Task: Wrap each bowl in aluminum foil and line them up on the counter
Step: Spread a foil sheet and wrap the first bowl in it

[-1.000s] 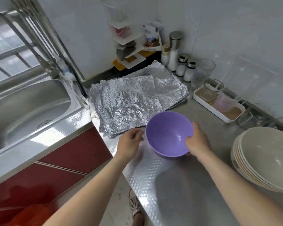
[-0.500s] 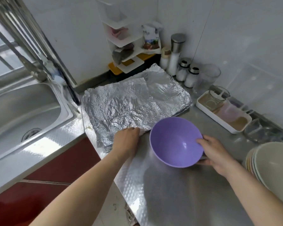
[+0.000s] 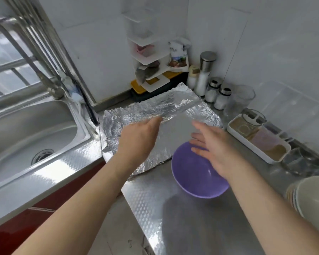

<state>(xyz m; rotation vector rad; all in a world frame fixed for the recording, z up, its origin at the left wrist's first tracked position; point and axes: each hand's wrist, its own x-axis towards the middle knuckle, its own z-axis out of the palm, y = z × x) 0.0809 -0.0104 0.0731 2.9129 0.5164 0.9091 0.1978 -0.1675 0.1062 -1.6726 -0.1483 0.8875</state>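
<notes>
A purple bowl (image 3: pixel 195 183) stands open side up on the steel counter (image 3: pixel 173 227). Behind it lies a stack of crinkled aluminum foil sheets (image 3: pixel 118 126). My left hand (image 3: pixel 138 138) reaches over the stack and holds the top foil sheet (image 3: pixel 175 131) by its edge. That sheet is lifted and folded back, so its smooth dull side shows. My right hand (image 3: pixel 212 146) hovers over the bowl's far rim with fingers spread, holding nothing. A stack of cream bowls (image 3: pixel 315 205) sits at the right edge.
A steel sink (image 3: pixel 35 137) with a tap lies to the left. A white tray with glass cups (image 3: pixel 258 144) stands right of the foil. Salt shakers and jars (image 3: pixel 217 92) and a white corner rack (image 3: pixel 149 59) line the back wall.
My right hand let go of the purple bowl and moved up over its rim. My left hand went from the foil stack's near edge to lifting the top sheet and folding it back.
</notes>
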